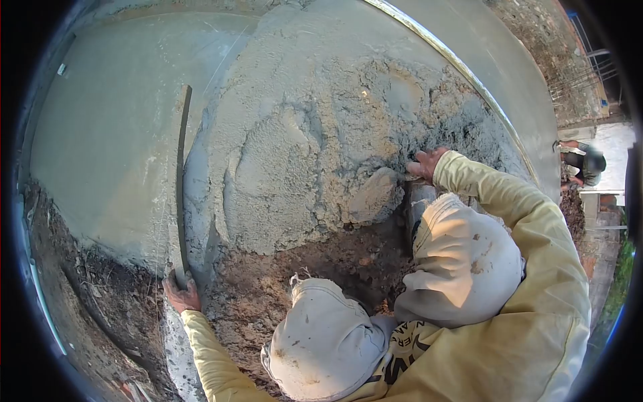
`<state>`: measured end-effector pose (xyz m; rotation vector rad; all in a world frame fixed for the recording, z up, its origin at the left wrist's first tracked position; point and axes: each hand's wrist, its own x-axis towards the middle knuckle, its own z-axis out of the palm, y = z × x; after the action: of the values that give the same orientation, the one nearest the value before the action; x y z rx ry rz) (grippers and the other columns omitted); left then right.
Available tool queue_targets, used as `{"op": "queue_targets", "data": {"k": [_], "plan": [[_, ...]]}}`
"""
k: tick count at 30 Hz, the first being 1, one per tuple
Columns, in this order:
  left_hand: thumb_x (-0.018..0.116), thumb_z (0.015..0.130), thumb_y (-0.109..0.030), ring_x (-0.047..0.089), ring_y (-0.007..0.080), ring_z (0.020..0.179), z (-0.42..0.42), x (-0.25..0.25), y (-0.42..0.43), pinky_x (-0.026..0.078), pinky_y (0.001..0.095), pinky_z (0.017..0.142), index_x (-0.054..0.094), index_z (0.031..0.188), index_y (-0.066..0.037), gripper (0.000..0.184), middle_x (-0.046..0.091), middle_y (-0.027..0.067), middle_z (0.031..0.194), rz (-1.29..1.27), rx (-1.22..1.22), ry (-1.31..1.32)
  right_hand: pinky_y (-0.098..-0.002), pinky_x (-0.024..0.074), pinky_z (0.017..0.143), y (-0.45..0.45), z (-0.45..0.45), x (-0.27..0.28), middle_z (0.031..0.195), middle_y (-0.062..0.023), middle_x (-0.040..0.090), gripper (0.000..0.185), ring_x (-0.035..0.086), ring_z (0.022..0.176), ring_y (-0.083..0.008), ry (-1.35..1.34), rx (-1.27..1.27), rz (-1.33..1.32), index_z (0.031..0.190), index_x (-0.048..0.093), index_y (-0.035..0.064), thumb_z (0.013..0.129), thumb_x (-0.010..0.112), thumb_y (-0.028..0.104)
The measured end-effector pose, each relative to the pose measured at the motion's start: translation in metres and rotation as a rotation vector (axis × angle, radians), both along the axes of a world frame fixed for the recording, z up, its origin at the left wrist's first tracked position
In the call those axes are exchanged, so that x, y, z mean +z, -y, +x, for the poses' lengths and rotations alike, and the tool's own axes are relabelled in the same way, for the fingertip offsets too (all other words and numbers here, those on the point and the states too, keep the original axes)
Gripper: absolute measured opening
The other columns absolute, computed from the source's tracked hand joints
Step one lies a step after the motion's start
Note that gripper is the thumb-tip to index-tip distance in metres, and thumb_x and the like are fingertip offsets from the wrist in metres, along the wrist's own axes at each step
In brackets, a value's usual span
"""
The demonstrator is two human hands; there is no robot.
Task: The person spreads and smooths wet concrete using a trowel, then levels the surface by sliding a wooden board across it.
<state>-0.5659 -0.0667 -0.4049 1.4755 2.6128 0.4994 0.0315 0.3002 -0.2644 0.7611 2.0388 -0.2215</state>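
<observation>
At the lower left, my left hand (181, 293) is closed round the near end of a long, narrow straightedge (179, 181), which lies on the wet concrete. Smooth grey concrete (114, 120) spreads to the left of the straightedge, and rough, lumpy concrete (274, 174) to its right. My right hand (426, 165) is at the right edge of the rough concrete, near a rounded lump (375, 195). Its fingers are curled down at the wet mix, and what they hold, if anything, is hidden. Both arms wear yellowish sleeves.
Bare brown soil (268, 278) borders the concrete in front of my knees. A pale, curved-looking strip (469, 74) runs along the upper right. A thin string crosses the left side. Another person (589, 164) is bent over at the far right.
</observation>
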Motion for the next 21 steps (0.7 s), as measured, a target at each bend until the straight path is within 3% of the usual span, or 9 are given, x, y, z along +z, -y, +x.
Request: {"op": "queue_targets", "data": {"k": [2, 4, 8, 10, 11, 13, 15, 18, 21], "plan": [[0.065, 0.073, -0.015, 0.051, 0.0416, 0.104, 0.002, 0.000, 0.001, 0.042, 0.0456, 0.093, 0.052, 0.123, 0.000, 0.054, 0.052, 0.0224, 0.112, 0.000, 0.027, 0.000, -0.0495, 0.0488, 0.081, -0.017, -0.017, -0.015, 0.117, -0.0171, 0.055, 0.041, 0.060, 0.104, -0.0388, -0.005, -0.091, 0.009, 0.123, 0.046, 0.0189, 0.084, 0.056, 0.028], [0.065, 0.072, -0.015, 0.051, 0.0419, 0.103, 0.005, 0.003, -0.002, 0.042, 0.0460, 0.092, 0.052, 0.123, 0.001, 0.054, 0.052, 0.0225, 0.111, 0.003, 0.042, 0.045, -0.0515, 0.0470, 0.085, -0.032, -0.030, -0.021, 0.120, -0.0170, 0.053, 0.040, 0.059, 0.107, -0.0390, -0.057, 0.010, 0.072, 0.124, 0.044, 0.0220, 0.087, 0.054, 0.034], [0.066, 0.074, -0.017, 0.051, 0.0420, 0.102, 0.005, 0.004, -0.005, 0.043, 0.0460, 0.091, 0.052, 0.122, 0.001, 0.053, 0.051, 0.0223, 0.111, -0.007, 0.038, 0.019, -0.0489, 0.0459, 0.089, -0.061, -0.079, -0.030, 0.117, -0.0195, 0.059, 0.049, 0.058, 0.110, -0.0357, 0.000, -0.166, 0.110, 0.127, 0.043, 0.0178, 0.088, 0.058, 0.043], [0.066, 0.077, -0.018, 0.051, 0.0419, 0.102, 0.022, 0.027, -0.019, 0.043, 0.0459, 0.091, 0.052, 0.122, 0.001, 0.051, 0.051, 0.0220, 0.110, -0.084, 0.084, 0.010, -0.0460, 0.0457, 0.091, -0.062, -0.079, -0.049, 0.118, -0.0201, 0.060, 0.054, 0.058, 0.111, -0.0348, -0.165, -0.509, 0.173, 0.126, 0.046, 0.0136, 0.088, 0.056, 0.049], [0.065, 0.076, -0.021, 0.049, 0.0441, 0.111, 0.015, 0.020, -0.012, 0.039, 0.0477, 0.099, 0.053, 0.125, -0.001, 0.054, 0.051, 0.0260, 0.120, -0.112, 0.123, 0.074, -0.0446, 0.0455, 0.092, -0.062, -0.080, -0.057, 0.118, -0.0204, 0.060, 0.056, 0.058, 0.111, -0.0344, -0.249, -0.671, 0.203, 0.126, 0.048, 0.0115, 0.088, 0.055, 0.052], [0.063, 0.077, -0.022, 0.047, 0.0443, 0.115, 0.020, 0.031, -0.015, 0.037, 0.0477, 0.101, 0.051, 0.127, -0.001, 0.056, 0.049, 0.0266, 0.124, -0.140, 0.131, 0.150, -0.0430, 0.0446, 0.094, -0.054, -0.088, -0.066, 0.121, -0.0204, 0.059, 0.062, 0.057, 0.113, -0.0350, -0.235, -1.255, -0.104, 0.125, 0.051, 0.0065, 0.087, 0.054, 0.055], [0.063, 0.078, -0.021, 0.047, 0.0440, 0.114, 0.015, 0.029, -0.018, 0.038, 0.0479, 0.100, 0.051, 0.128, -0.001, 0.055, 0.049, 0.0264, 0.123, -0.113, 0.081, 0.087, -0.0431, 0.0436, 0.095, -0.028, -0.096, -0.049, 0.122, -0.0204, 0.058, 0.067, 0.055, 0.114, -0.0356, -0.337, -1.357, -0.253, 0.123, 0.055, 0.0030, 0.085, 0.053, 0.059], [0.064, 0.077, -0.019, 0.050, 0.0437, 0.108, 0.004, 0.003, -0.007, 0.040, 0.0482, 0.096, 0.052, 0.127, -0.002, 0.054, 0.051, 0.0258, 0.118, -0.049, 0.001, -0.094, -0.0455, 0.0428, 0.094, 0.034, -0.085, -0.035, 0.119, -0.0196, 0.060, 0.070, 0.054, 0.115, -0.0360, -0.302, -0.806, -0.303, 0.126, 0.053, 0.0074, 0.082, 0.055, 0.062], [0.065, 0.074, -0.017, 0.048, 0.0449, 0.111, 0.009, 0.015, -0.045, 0.039, 0.0478, 0.098, 0.051, 0.127, -0.001, 0.058, 0.050, 0.0264, 0.121, -0.085, -0.017, -0.022, -0.0468, 0.0432, 0.091, 0.063, -0.034, -0.046, 0.114, -0.0178, 0.061, 0.067, 0.054, 0.113, -0.0378, -0.106, -0.579, -0.392, 0.123, 0.051, 0.0107, 0.079, 0.059, 0.060]]}}
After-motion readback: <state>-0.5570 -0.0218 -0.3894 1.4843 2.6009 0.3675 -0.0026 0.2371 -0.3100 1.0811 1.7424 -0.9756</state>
